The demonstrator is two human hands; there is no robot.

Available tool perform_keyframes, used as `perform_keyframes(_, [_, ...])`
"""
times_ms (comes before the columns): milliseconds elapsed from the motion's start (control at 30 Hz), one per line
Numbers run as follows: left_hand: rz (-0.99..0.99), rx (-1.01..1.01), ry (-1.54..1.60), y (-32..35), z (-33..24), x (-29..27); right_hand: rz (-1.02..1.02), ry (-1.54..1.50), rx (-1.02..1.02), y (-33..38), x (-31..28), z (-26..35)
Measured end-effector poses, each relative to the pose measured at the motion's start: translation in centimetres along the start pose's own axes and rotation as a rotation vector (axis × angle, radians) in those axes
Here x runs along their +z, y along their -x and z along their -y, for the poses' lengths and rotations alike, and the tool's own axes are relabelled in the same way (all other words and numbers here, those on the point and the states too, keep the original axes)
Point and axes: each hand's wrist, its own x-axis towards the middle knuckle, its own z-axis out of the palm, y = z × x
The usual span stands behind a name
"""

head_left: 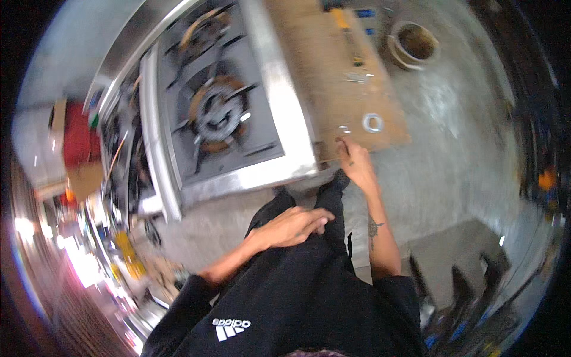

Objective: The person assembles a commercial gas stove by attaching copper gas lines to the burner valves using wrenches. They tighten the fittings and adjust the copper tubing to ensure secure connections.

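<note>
My right hand (pixel 355 163) is over the near edge of a brown board (pixel 324 89), to the right of a steel gas stove (pixel 282 107). Its fingers are curled together at the tips, and whatever they may hold is too small and blurred to make out. Just beyond the fingertips lie small shiny pieces (pixel 344 129) and a white ring-shaped roll (pixel 373 123). My left hand (pixel 294 226) hovers before my thighs, its fingers stretched out and holding nothing. On the stove, a round burner (pixel 220 113) sits within a rusty-brown ring.
Farther up the board lie a yellow-handled tool (pixel 342 21) and more small metal bits (pixel 358 77). A round bucket (pixel 416 44) stands on the concrete floor to the right. A grey flat sheet (pixel 458 256) lies at lower right. Red and brown boxes (pixel 81 134) are beyond the stove's left side.
</note>
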Motion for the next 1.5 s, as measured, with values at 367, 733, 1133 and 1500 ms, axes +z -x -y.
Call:
perform_keyframes(367, [-0.357,0.139,0.013,8.7,4.9,3.3,0.648,0.388,-0.038,4.9,8.9,1.0])
perform_keyframes(733, [-0.710,0.116,0.039,29.4,16.8,10.7,0.541,0.662,-0.413,7.2,29.2,6.5])
perform_keyframes(1133, [-1.224,-0.322,0.549,45.3,23.8,25.5,0.262,0.990,-0.569,3.7,40.1,6.2])
perform_keyframes(1500, [-1.336,-0.443,0.749,46.6,24.9,29.1,0.387,0.906,-0.118,0.1,41.9,5.1])
